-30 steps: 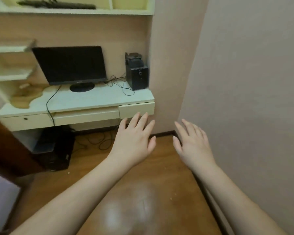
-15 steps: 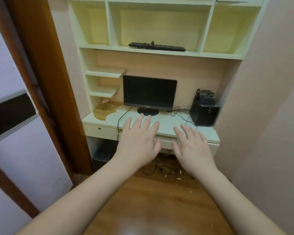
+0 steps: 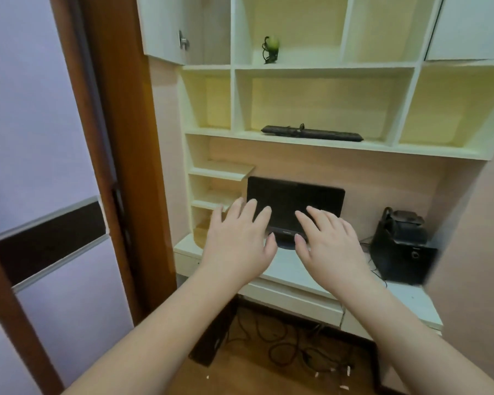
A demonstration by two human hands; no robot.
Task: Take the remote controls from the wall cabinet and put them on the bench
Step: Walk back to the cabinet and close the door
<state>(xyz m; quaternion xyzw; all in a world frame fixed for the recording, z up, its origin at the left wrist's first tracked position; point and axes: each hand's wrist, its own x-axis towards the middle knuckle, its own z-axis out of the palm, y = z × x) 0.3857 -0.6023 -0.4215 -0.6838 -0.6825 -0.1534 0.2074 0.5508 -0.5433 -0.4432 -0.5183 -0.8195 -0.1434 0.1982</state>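
Up high, remote controls (image 3: 311, 133) lying lengthwise left-right, 2 hands (image 3: 238, 240) spread, empty

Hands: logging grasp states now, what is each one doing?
Left hand: open, fingers spread, holding nothing.
Right hand: open, fingers spread, holding nothing.

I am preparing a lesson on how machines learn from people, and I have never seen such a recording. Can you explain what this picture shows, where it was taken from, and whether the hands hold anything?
There is no machine here: a person wears one wide-angle camera on the head, looking forward and down. The two bare arms are theirs. The left hand and right hand are open, spread and empty, raised in front of a black flat monitor on a white desk. Beside it stands a black box-shaped speaker. Above, in the cream wall cabinet, a long black object lies on a shelf; I cannot tell whether it is the remote controls. Nothing has been picked up yet.
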